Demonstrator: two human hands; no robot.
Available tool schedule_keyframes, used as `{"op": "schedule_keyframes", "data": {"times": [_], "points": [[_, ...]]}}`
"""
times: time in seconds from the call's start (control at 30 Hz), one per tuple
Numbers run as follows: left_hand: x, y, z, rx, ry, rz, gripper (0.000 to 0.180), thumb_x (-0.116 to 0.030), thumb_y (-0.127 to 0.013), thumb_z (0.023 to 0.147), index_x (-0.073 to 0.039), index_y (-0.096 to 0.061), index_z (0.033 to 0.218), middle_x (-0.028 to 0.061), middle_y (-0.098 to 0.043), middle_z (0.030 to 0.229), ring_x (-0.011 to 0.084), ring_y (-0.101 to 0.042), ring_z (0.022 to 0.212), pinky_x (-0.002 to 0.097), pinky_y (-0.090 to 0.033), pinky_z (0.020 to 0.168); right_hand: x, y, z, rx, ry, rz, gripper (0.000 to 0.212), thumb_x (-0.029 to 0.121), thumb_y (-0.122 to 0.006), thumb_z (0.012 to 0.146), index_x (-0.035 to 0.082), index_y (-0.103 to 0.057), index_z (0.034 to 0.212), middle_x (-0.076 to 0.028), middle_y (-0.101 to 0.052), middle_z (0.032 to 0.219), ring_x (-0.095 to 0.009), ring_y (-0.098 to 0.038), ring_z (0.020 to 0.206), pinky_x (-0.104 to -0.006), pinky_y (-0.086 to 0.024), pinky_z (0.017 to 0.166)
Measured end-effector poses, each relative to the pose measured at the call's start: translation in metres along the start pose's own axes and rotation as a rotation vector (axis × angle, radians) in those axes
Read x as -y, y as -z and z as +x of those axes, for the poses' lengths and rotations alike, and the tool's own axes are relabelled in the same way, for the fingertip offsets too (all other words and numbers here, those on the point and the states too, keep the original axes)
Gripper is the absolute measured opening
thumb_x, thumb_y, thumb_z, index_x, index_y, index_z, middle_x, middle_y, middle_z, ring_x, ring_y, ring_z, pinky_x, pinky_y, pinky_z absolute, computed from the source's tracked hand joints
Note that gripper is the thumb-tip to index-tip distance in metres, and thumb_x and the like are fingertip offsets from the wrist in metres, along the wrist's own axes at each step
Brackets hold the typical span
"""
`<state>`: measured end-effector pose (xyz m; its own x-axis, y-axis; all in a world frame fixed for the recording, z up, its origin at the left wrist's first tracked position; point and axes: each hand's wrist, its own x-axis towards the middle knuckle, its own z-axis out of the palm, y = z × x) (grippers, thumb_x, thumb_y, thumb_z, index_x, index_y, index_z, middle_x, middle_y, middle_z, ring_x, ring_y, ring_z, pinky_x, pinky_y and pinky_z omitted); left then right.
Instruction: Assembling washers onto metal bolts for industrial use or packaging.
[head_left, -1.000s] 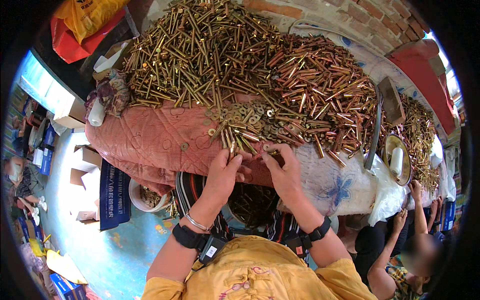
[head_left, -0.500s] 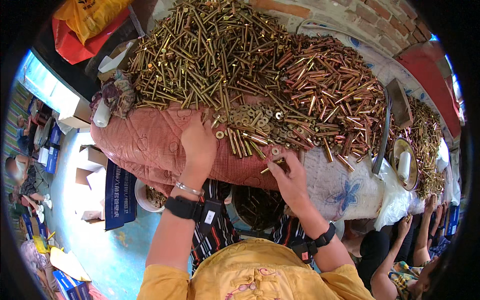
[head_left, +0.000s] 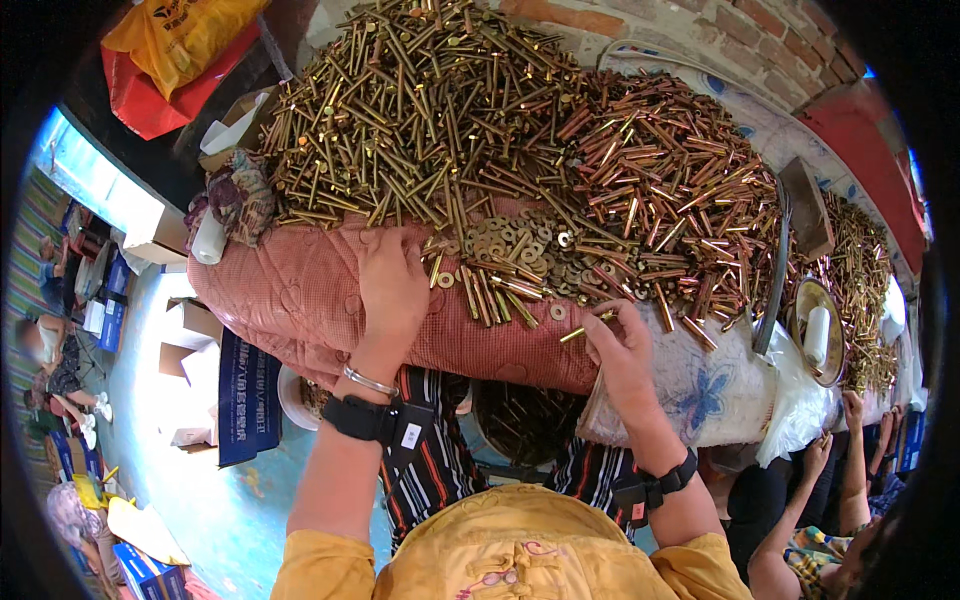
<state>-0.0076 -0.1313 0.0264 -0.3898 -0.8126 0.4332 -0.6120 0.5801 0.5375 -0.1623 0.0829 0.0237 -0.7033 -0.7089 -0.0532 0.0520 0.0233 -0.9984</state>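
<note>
Between the thumb and fingers of my right hand [head_left: 622,355] is a slim brass-coloured bolt [head_left: 573,335], held at a slant over the front edge of the padded table. My left hand [head_left: 392,290] is at the edge of the bolt heap, its fingers curled down and their tips hidden, so what they hold does not show. A big heap of long bolts [head_left: 400,120] rises beyond it. Copper-coloured metal tubes [head_left: 670,165] are heaped to the right. Flat washers [head_left: 510,240] lie in a patch between my hands, and a single washer [head_left: 558,312] is beside my right hand.
A red quilted cover [head_left: 290,285] drapes the table's front. Under its edge, a dark tub [head_left: 525,415] sits between my knees. To the right are a curved metal strip [head_left: 775,270], a round dish [head_left: 820,335] and a co-worker's arms [head_left: 810,470]. Cartons [head_left: 190,350] stand at left.
My right hand has shifted right and slightly up, bringing the bolt into clearer view. My left hand stays by the heap, its fingers tucked further down. The view has shifted slightly.
</note>
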Motion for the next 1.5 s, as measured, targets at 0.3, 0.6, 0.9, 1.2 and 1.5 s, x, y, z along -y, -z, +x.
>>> {"op": "schedule_keyframes", "data": {"times": [0.3, 0.6, 0.9, 1.2, 1.5], "points": [[0.012, -0.015, 0.05, 0.24, -0.233, 0.179, 0.04, 0.004, -0.054, 0.072, -0.006, -0.055, 0.111, 0.0218, -0.056, 0.102, 0.0382, -0.057, 0.09, 0.0418, -0.047, 0.078, -0.005, 0.002, -0.002, 0.02, 0.068, -0.196, 0.013, 0.011, -0.063, 0.082, 0.001, -0.055, 0.086, 0.003, -0.047, 0.059, -0.003, -0.042, 0.054, -0.0206, -0.033, 0.048], [0.008, -0.004, 0.077, 0.521, -0.174, 0.135, 0.025, 0.004, -0.053, 0.076, -0.003, -0.06, 0.099, 0.0204, -0.062, 0.085, 0.0365, -0.059, 0.085, 0.0423, -0.047, 0.074, -0.007, 0.005, -0.003, 0.005, 0.137, -0.266, 0.014, 0.012, -0.063, 0.082, 0.001, -0.055, 0.087, 0.002, -0.047, 0.06, -0.005, -0.04, 0.054, -0.0219, -0.034, 0.049], [-0.01, 0.005, 0.06, 0.08, -0.156, -0.078, 0.015, -0.009, -0.056, 0.084, -0.008, -0.059, 0.1, 0.0181, -0.062, 0.074, 0.0325, -0.061, 0.068, 0.0371, -0.047, 0.06, -0.004, 0.016, 0.008, 0.097, 0.109, -0.028, 0.008, 0.01, -0.051, 0.089, 0.002, -0.05, 0.09, -0.003, -0.057, 0.073, -0.008, -0.053, 0.063, -0.0232, -0.043, 0.057], [-0.05, 0.029, -0.005, 0.184, 0.179, -0.929, 0.016, -0.017, -0.043, 0.095, -0.003, -0.048, 0.101, 0.0019, -0.05, 0.075, 0.0087, -0.048, 0.063, 0.0216, -0.042, 0.053, 0.005, -0.002, 0.017, 0.156, 0.317, -0.709, 0.015, 0.011, -0.056, 0.082, 0.004, -0.052, 0.095, -0.019, -0.057, 0.087, -0.043, -0.055, 0.073, -0.0441, -0.046, 0.063], [-0.061, 0.013, -0.101, 0.724, 0.768, -1.398, 0.019, -0.021, -0.046, 0.094, -0.008, -0.046, 0.108, 0.007, -0.053, 0.074, 0.0059, -0.035, 0.055, 0.0173, -0.03, 0.048, -0.006, -0.012, 0.017, 0.091, 0.39, -0.844, 0.016, 0.01, -0.061, 0.079, 0.003, -0.055, 0.091, -0.017, -0.057, 0.083, -0.037, -0.056, 0.071, -0.0405, -0.045, 0.062]]}}
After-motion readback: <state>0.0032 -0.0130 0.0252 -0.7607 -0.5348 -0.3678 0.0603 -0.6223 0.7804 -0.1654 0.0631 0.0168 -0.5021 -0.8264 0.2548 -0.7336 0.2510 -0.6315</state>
